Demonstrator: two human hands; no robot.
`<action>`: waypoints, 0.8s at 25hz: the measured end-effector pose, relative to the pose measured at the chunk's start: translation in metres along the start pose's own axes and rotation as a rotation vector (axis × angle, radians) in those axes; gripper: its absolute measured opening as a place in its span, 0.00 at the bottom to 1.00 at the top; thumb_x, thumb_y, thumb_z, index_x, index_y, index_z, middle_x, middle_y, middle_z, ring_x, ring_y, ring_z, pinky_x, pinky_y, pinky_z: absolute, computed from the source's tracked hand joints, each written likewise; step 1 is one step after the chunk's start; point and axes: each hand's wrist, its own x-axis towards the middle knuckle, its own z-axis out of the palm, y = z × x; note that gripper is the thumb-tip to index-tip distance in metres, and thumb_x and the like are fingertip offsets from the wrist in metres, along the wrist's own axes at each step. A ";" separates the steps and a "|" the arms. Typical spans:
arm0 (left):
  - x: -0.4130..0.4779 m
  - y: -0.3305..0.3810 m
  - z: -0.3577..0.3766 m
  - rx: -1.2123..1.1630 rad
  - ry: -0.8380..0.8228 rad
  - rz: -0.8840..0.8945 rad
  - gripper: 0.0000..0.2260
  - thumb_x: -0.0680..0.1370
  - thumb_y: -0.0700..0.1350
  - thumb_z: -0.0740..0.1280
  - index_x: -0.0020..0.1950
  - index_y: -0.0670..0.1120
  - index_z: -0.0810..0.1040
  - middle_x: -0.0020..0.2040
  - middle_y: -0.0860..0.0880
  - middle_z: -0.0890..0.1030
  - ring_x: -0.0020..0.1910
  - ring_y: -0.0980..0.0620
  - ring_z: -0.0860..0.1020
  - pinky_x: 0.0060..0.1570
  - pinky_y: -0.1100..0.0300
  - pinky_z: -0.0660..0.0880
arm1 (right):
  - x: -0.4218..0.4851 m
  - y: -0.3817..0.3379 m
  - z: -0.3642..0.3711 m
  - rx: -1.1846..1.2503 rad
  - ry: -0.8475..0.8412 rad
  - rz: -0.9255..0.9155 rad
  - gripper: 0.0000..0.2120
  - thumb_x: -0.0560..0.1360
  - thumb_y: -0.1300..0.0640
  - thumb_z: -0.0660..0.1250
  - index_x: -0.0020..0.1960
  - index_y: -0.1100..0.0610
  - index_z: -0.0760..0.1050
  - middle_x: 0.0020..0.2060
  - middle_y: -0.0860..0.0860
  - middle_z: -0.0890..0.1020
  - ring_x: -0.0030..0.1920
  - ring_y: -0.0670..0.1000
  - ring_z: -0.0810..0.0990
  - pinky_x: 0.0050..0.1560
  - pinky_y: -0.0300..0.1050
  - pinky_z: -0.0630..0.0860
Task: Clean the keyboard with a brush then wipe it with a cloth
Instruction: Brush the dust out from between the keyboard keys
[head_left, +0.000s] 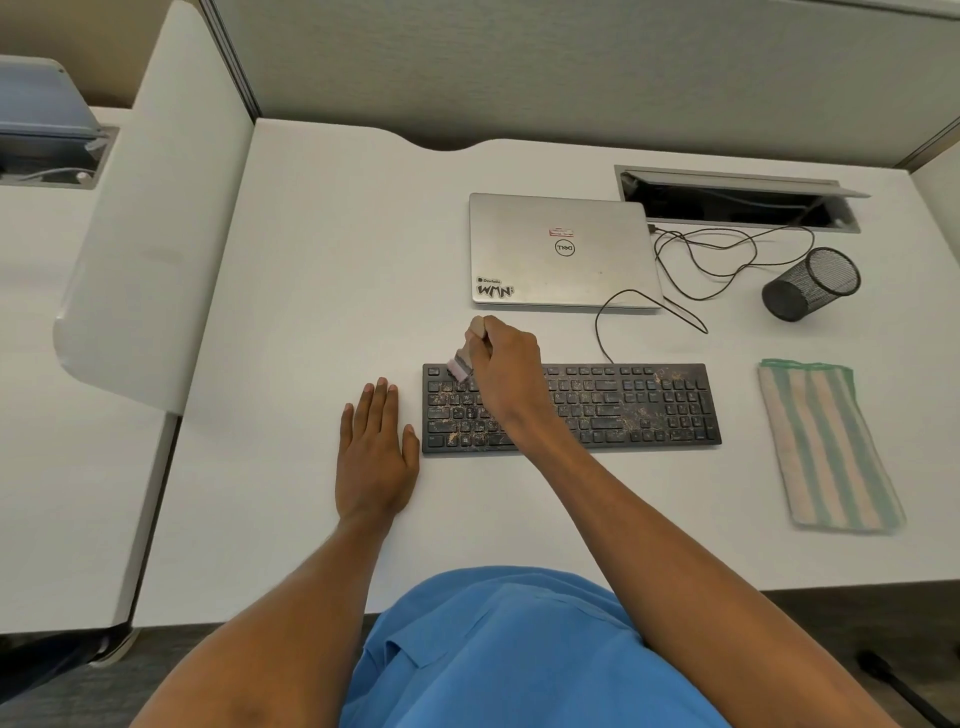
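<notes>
Keyboard (597, 410): black, on desk (322, 270), crumbs across most keys. Right hand (506, 366): clenched round brush (465, 358), bristles apparently touching top-left keys. Left hand (375, 452): flat, empty, just beside keyboard's left end. Cloth (826, 447): unused, right of keyboard. Advice: short strokes one way, light pressure, steady the keyboard

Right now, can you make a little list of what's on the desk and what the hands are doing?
keyboard: black, crumbs across keys
brush: held in right hand, bristles at keyboard's top-left keys
left hand: flat on desk, beside keyboard
striped cloth: folded, right of keyboard, untouched
laptop: closed, behind keyboard
mesh pen cup: tipped over
</notes>
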 end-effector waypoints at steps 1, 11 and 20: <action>0.000 0.001 0.000 -0.001 0.001 0.000 0.29 0.85 0.52 0.50 0.86 0.43 0.57 0.86 0.47 0.57 0.85 0.50 0.52 0.84 0.48 0.47 | 0.000 -0.001 0.000 0.018 0.012 0.002 0.12 0.83 0.65 0.58 0.42 0.70 0.69 0.35 0.61 0.73 0.34 0.49 0.68 0.33 0.24 0.68; 0.000 0.000 -0.001 -0.007 0.001 -0.006 0.29 0.85 0.52 0.50 0.86 0.43 0.57 0.86 0.47 0.57 0.85 0.51 0.51 0.84 0.49 0.45 | -0.004 0.007 0.006 -0.139 -0.013 -0.024 0.15 0.82 0.63 0.58 0.36 0.58 0.63 0.30 0.50 0.68 0.31 0.48 0.65 0.32 0.47 0.69; 0.000 0.000 0.000 -0.007 0.004 -0.003 0.29 0.85 0.52 0.51 0.85 0.43 0.58 0.86 0.47 0.57 0.85 0.50 0.52 0.84 0.48 0.46 | -0.003 0.004 0.009 -0.109 0.003 0.024 0.11 0.83 0.65 0.56 0.43 0.68 0.69 0.37 0.58 0.75 0.42 0.58 0.80 0.41 0.39 0.81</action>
